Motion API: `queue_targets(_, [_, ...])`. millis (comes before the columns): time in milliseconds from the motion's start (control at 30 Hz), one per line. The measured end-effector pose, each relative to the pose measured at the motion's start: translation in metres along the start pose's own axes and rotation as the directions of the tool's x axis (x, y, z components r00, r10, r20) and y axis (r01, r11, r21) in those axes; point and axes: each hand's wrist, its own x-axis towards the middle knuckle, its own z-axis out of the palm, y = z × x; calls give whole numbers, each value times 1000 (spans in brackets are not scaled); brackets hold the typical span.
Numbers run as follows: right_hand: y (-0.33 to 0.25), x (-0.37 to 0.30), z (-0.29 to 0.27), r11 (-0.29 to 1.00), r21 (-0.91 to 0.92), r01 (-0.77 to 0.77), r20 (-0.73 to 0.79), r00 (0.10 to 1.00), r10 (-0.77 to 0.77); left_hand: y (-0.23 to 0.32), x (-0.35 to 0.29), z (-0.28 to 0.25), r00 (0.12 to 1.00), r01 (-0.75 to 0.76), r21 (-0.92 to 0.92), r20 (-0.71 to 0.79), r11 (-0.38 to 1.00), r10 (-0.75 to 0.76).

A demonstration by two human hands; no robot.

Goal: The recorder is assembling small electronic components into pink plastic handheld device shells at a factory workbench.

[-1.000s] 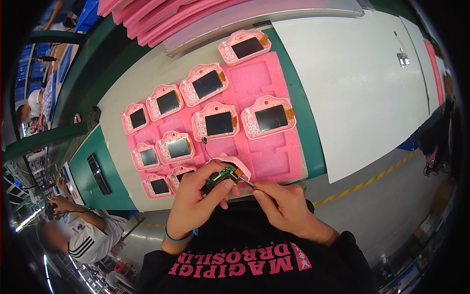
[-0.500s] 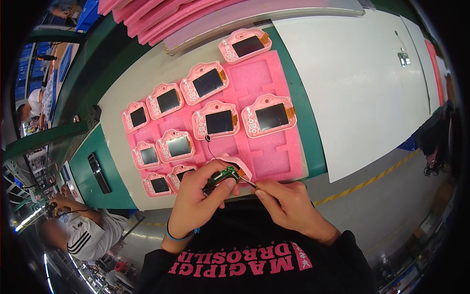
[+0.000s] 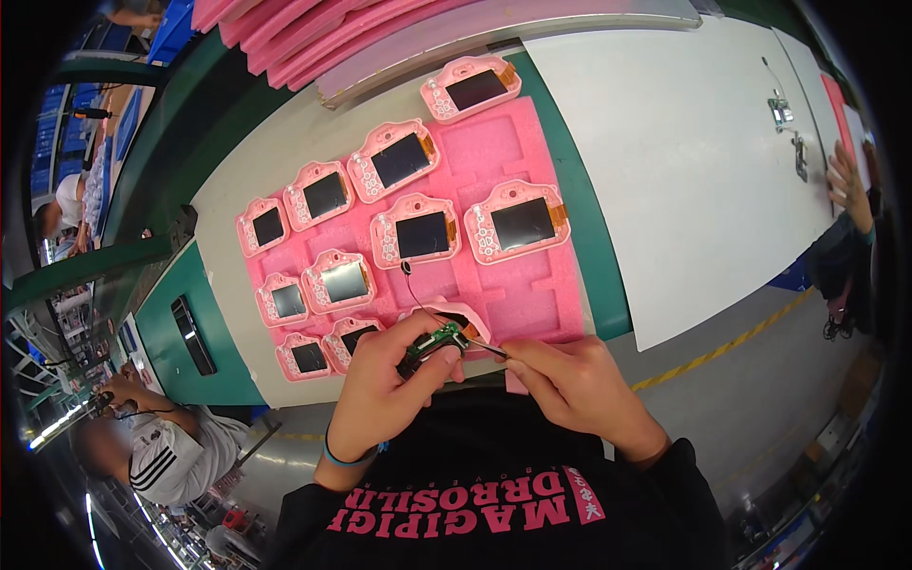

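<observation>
At the lower middle of the frame, the left hand (image 3: pixel 394 380) grips a green circuit board (image 3: pixel 432 347) between thumb and fingers. Just right of it, the right hand (image 3: pixel 570 385) pinches a thin metal tool (image 3: pixel 492 351), whose tip reaches the board's right end; whether it touches is too small to tell. From the board a fine wire runs up to a small round black part (image 3: pixel 407 269), near the center.

Behind the fingers is a partly hidden pink shell (image 3: pixel 475 321); I cannot tell whether it is held or rests on the pink foam tray (image 3: pixel 560 313). The board sits outside any shell and is under the tool, so work on this unit looks unfinished.

Further up, ten more pink camera-shaped shells (image 3: pixel 518 223) are on the tray, the topmost overlapping its upper edge. Their screens appear set in place, with orange ribbons showing on several. No green board is visible in them, so that part seems not yet done there.

At the upper right, a small loose board (image 3: pixel 781 112) with a wire and a dark metallic piece (image 3: pixel 800 157) lie on the white surface (image 3: pixel 693 171); a co-worker's hand (image 3: pixel 845 180), fingers spread, is near them. Pink foam sheets (image 3: pixel 285 38) are stacked at the upper left.
</observation>
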Motion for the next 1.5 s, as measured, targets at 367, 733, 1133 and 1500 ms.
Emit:
queue_targets(367, [-3,0,-4,999,24,-25,32,999,25,-3,0,0,1000,-19,-12,9,1000,20])
queue_targets(733, [-2,-1,-5,1000,-7,-5,37,999,5,-3,-1,2,1000,-21,-16,4,1000,21])
queue_targets(1133, [-4,0,-10,997,-76,24,41,999,-21,-4,-2,3,1000,-13,-34,4,999,13])
queue_targets(1500, [-5,-1,-7,995,-97,38,37,999,-34,-3,-3,4,1000,4,-29,-12,1000,-4])
